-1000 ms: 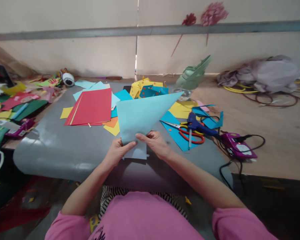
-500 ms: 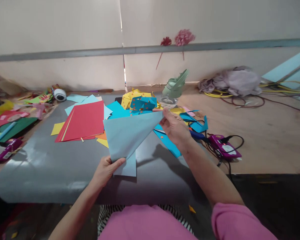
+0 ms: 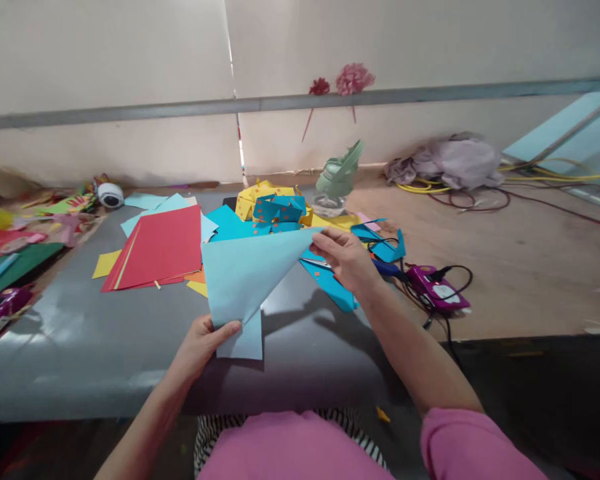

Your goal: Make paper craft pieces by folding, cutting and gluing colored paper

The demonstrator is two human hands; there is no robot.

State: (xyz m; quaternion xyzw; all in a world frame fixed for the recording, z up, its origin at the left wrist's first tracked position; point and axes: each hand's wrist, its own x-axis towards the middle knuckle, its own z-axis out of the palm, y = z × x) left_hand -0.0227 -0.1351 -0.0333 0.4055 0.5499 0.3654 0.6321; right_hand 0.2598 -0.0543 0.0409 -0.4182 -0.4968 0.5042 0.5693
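Over a grey mat, a person's left hand pinches a folded pale-blue sheet low down while the right hand grips its pointed corner; a clean fold likely wants edges matched before creasing.

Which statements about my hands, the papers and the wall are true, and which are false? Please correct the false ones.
1. The left hand grips the light blue paper sheet. True.
2. The right hand is empty. False: it pinches the sheet's right corner.
3. The red paper stack lies left of the held sheet. True.
4. The pink flower is left of the red flower. False: it is on the right.
5. A yellow cable lies by the crumpled cloth. True.
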